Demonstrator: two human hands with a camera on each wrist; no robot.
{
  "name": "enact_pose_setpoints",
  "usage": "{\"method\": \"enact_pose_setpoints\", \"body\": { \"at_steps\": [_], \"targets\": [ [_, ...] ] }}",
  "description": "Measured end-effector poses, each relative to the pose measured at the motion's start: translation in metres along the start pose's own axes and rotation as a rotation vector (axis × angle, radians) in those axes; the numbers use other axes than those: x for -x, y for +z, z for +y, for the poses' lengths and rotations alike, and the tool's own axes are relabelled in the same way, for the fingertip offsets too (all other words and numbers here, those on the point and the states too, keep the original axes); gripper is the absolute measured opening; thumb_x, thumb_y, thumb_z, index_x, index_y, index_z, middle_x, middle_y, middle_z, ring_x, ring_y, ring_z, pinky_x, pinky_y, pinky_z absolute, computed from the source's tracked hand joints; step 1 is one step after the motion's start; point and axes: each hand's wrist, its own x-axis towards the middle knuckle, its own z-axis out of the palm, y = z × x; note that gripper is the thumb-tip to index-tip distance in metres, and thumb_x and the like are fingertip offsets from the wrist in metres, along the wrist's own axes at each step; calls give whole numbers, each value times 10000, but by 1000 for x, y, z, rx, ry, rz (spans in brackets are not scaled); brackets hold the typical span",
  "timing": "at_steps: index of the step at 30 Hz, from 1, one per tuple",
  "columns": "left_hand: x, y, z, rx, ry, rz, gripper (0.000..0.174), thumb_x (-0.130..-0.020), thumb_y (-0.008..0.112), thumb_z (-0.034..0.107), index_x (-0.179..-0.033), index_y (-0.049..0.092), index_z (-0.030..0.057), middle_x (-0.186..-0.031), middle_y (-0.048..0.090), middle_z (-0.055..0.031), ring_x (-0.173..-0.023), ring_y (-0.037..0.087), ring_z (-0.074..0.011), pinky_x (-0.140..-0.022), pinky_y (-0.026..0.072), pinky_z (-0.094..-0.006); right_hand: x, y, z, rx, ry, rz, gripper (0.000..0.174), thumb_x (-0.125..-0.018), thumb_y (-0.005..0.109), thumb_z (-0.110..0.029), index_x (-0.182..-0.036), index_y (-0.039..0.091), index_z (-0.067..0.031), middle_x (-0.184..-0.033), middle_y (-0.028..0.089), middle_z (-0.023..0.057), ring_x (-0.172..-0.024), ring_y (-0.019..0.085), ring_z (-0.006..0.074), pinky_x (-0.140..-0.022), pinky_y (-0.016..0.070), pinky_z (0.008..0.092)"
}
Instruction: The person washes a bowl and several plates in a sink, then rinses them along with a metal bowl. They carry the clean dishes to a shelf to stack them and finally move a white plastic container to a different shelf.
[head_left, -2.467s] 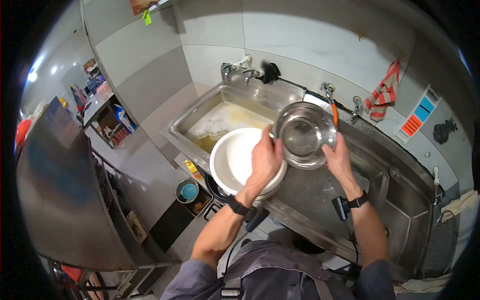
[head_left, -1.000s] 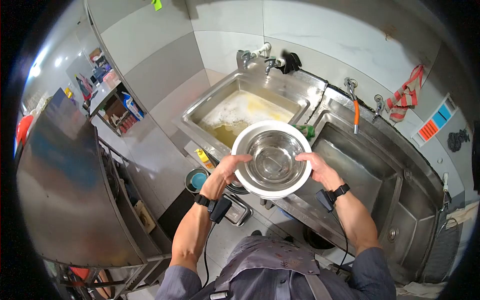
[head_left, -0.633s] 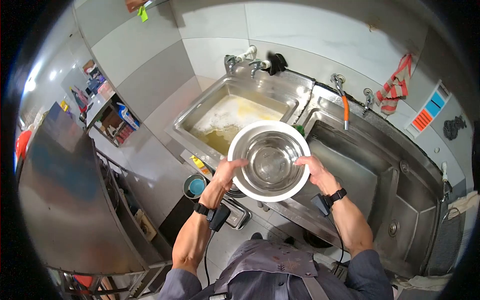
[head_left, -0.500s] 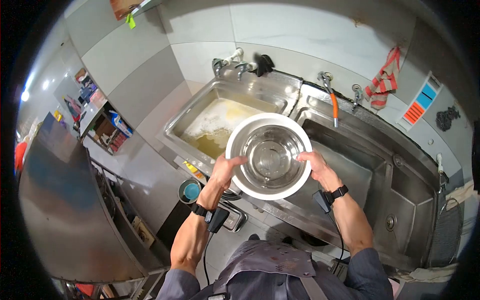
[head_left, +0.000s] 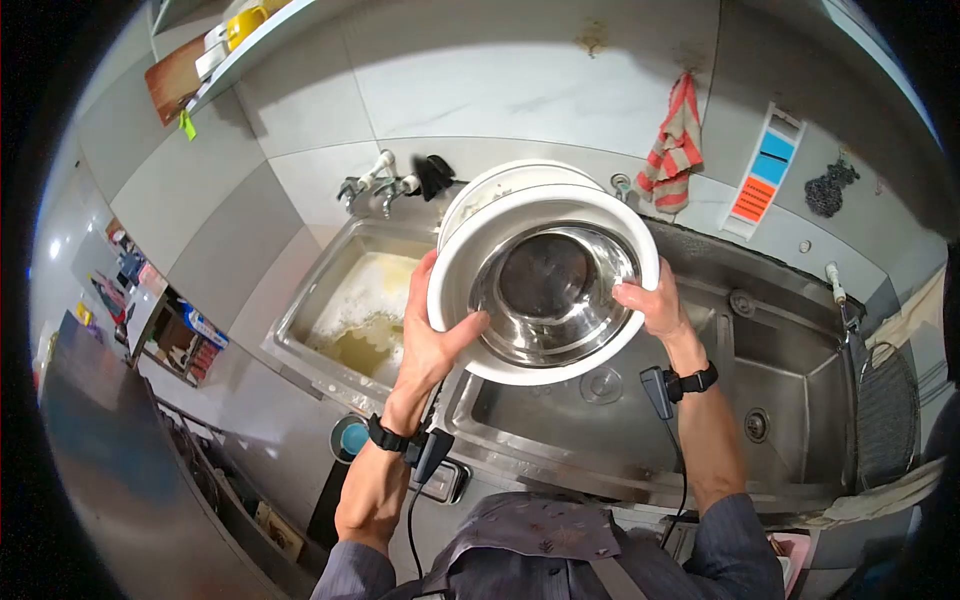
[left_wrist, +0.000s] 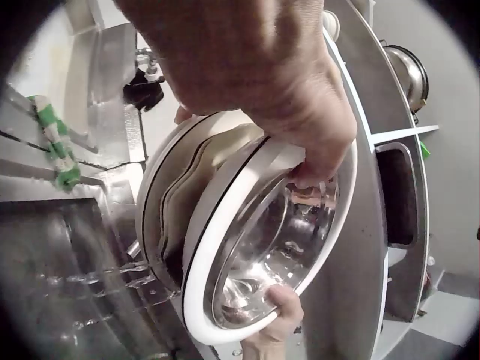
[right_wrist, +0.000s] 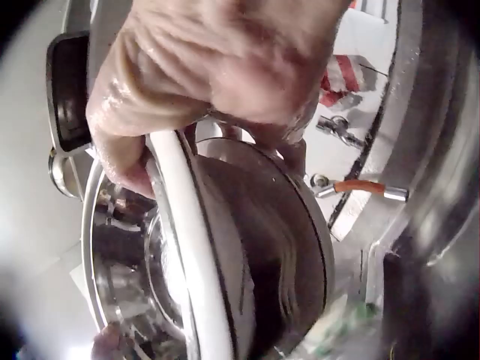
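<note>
Both hands hold a stack of bowls up over the sinks in the head view. A shiny steel bowl (head_left: pixel 545 290) sits nested inside a white basin (head_left: pixel 540 372), and a second white basin (head_left: pixel 520 172) shows behind it. My left hand (head_left: pixel 432 325) grips the left rim, thumb over the inner edge. On the right side, my right hand (head_left: pixel 655 300) grips the rim with its thumb inside. The stack is tilted away at the top. In the left wrist view, dark lines run around the edges of the white basins (left_wrist: pixel 196 296).
Foamy water fills the left sink (head_left: pixel 375 300); the wider steel sink (head_left: pixel 510 410) lies beneath the stack. Taps (head_left: pixel 385 185) line the wall. A striped cloth (head_left: pixel 672 150) hangs at the right, and a shelf (head_left: pixel 270 45) juts out above.
The steel bowl, earlier held apart from the white basin, went into it. Since then both hands have raised the stack and tilted it, bringing the second white basin into sight.
</note>
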Motion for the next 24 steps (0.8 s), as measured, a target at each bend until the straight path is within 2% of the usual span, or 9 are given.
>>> {"method": "enact_pose_setpoints", "body": {
  "at_steps": [2,6,8,11,13,14,17,20,24],
  "targets": [
    [-6,12,7,-8,56,-17,924,-700,854,175,-1510,445,3,-1511,443,-163,-1361,498,-260,-1118,438,-405,3,-10,-21,49,-50,11,938,-743,651,-29,-1610,293,-25,-1485,511,123,-1346,476,207,-1117,387,340],
    [-14,33,14,-52,206,-11,896,-666,843,175,-1484,512,20,-1589,348,-205,-1465,397,-311,-1168,382,-440,6,-35,-28,56,-137,35,971,-728,629,-30,-1622,252,-2,-1553,455,145,-1434,416,232,-1199,296,355],
    [-15,41,18,-43,266,-28,926,-646,831,174,-1500,502,32,-1587,339,-239,-1502,335,-360,-1187,348,-484,6,-38,-38,33,-222,30,981,-718,627,-32,-1624,250,-5,-1548,459,145,-1432,421,233,-1199,298,356],
    [-16,52,18,-42,382,-15,935,-646,830,177,-1508,494,37,-1566,363,-264,-1495,338,-387,-1190,336,-499,10,-45,-49,35,-334,18,1008,-702,621,-46,-1634,237,-21,-1555,459,159,-1437,428,242,-1206,292,354],
    [-15,58,23,-92,397,2,952,-639,833,198,-1514,489,48,-1565,361,-282,-1486,341,-411,-1192,317,-518,12,-50,-51,-7,-379,41,959,-694,624,-60,-1606,328,-19,-1597,413,189,-1476,394,248,-1214,283,366],
    [-14,59,27,-128,426,-4,967,-627,831,209,-1516,486,49,-1567,358,-288,-1481,345,-419,-1190,313,-526,14,-59,-48,113,-416,74,893,-683,628,-78,-1553,439,-16,-1639,338,228,-1518,345,272,-1224,272,403],
    [-18,61,28,-216,492,-11,996,-596,812,227,-1519,482,48,-1571,348,-305,-1464,357,-446,-1177,308,-548,17,-63,-58,136,-478,93,858,-661,626,-89,-1507,508,-12,-1663,269,255,-1545,301,293,-1231,258,437],
    [-21,61,31,-354,666,-39,983,-606,790,249,-1515,483,36,-1564,354,-330,-1452,366,-462,-1171,309,-563,15,-75,-59,228,-531,63,886,-641,608,-106,-1514,491,-3,-1677,226,265,-1553,284,321,-1236,247,444],
    [-20,66,37,-447,718,-40,977,-618,783,265,-1518,478,35,-1563,355,-339,-1445,376,-469,-1166,314,-567,17,-85,-61,323,-603,39,921,-621,615,-124,-1519,472,20,-1679,220,271,-1550,283,341,-1234,252,451]
  ]
}}
